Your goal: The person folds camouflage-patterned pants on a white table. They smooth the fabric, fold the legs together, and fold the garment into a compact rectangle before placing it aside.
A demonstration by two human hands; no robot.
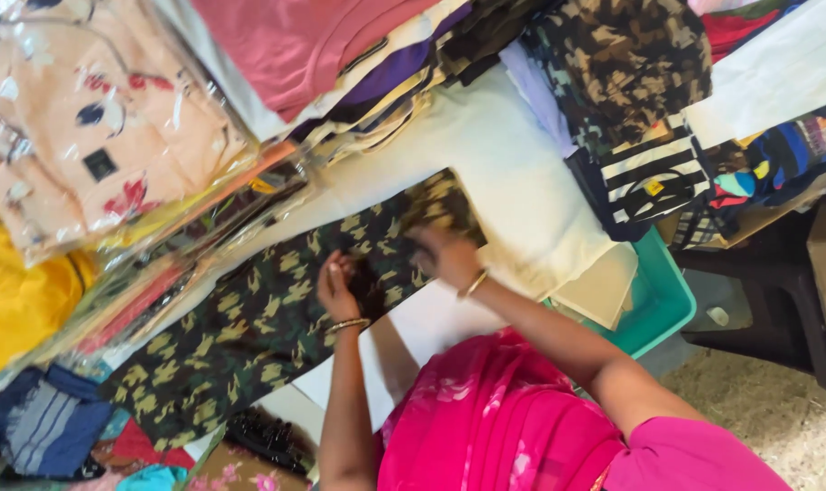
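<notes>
**Both hands on the camo cloth**

Left hand (337, 286) and right hand (445, 256) both pinch the camouflage cloth (249, 336), which is spread on the white table (513, 173). The bagged peach garment (95, 118) sits off at 10 o'clock, the teal bin (663, 300) at 3.

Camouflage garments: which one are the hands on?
The long dark-green camouflage garment spread across the table, under both hands; the brown camouflage garment lies untouched in the far pile.
</notes>
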